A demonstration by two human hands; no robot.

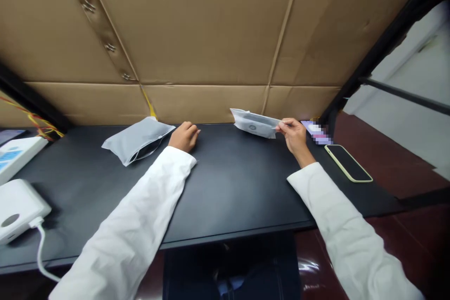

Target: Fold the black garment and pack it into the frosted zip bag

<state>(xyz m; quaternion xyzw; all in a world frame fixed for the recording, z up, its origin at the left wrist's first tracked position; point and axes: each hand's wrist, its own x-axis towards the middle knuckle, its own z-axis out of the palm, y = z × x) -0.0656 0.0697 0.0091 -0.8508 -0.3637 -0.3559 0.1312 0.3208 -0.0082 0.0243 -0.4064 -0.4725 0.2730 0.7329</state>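
My right hand [294,137] pinches the right end of a frosted plastic zip pouch [255,123] between thumb and fingers. The pouch is held a little above the black table, tilted, with a small round dark mark on its face. My left hand [184,136] rests on the table with its fingers curled in, and nothing shows sticking out of them. Just left of that hand lies a second frosted zip pouch [138,138]. Its mouth gapes on the side toward me, and I cannot see what is inside.
A phone in a pale yellow-green case [348,163] lies at the table's right end, beside a purple packet [317,132]. At left are a white box [19,155] and a white device [21,211] with a cable [41,248]. A cardboard wall [211,33] stands behind the table.
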